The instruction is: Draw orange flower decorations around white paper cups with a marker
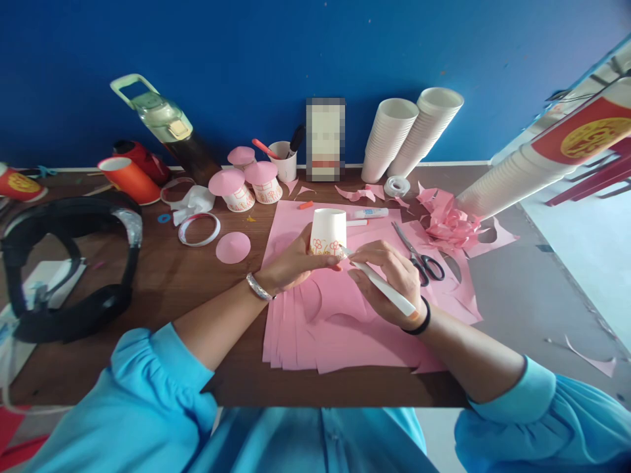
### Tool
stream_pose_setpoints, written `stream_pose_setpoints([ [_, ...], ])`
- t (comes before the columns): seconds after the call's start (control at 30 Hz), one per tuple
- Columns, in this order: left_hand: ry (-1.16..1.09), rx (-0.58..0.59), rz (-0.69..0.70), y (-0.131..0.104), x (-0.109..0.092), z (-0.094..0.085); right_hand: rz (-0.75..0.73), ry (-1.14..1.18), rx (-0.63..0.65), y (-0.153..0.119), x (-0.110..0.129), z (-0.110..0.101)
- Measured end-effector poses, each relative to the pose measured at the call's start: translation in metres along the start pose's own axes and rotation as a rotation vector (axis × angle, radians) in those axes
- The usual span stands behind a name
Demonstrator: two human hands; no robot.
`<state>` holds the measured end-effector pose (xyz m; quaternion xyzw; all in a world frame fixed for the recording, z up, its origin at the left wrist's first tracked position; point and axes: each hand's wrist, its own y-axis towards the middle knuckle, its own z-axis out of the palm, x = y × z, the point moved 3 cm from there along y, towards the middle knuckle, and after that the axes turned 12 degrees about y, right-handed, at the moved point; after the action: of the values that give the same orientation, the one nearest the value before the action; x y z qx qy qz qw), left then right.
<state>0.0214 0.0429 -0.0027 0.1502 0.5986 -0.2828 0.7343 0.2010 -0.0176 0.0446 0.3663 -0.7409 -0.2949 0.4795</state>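
My left hand (292, 261) is wrapped round a white paper cup (329, 226), held upside down over the pink sheets. Red flowers and yellow marks are drawn near the cup's wide rim. In my right hand (392, 279) is a white marker pen (387, 290), its tip at or very close to the drawn flowers; I cannot tell whether it touches. Under both hands lies a stack of pink paper (296, 328) with curved cuts. An orange pen cap (305, 205), a white pen (357, 223) and a glue tube (371, 213) lie just beyond the cup.
Scissors (419, 256) lie right of my right hand, near crumpled pink scraps (448, 220). Cup stacks (392, 138) stand at the back. Several decorated cups with pink cone tops (262, 174), a loose cone (233, 247), a tape roll (199, 230), a bottle (170, 128) and a black headset (73, 263) are leftward.
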Motion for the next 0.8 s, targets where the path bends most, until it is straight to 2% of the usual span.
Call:
stream_pose_setpoints([
  [0.3,-0.217,-0.059,0.009,0.002,-0.001,-0.009,0.13,-0.004,-0.086,-0.005,-0.009,-0.004],
  [0.4,-0.236,-0.071,0.006,0.001,-0.003,-0.011,0.149,0.001,-0.07,-0.005,-0.011,-0.003],
  [0.6,-0.252,-0.009,0.039,-0.001,-0.003,-0.008,0.126,0.018,-0.012,-0.004,-0.008,0.0],
  [0.8,-0.172,-0.04,0.007,0.001,0.003,-0.009,0.063,0.051,0.015,-0.004,-0.006,0.002],
])
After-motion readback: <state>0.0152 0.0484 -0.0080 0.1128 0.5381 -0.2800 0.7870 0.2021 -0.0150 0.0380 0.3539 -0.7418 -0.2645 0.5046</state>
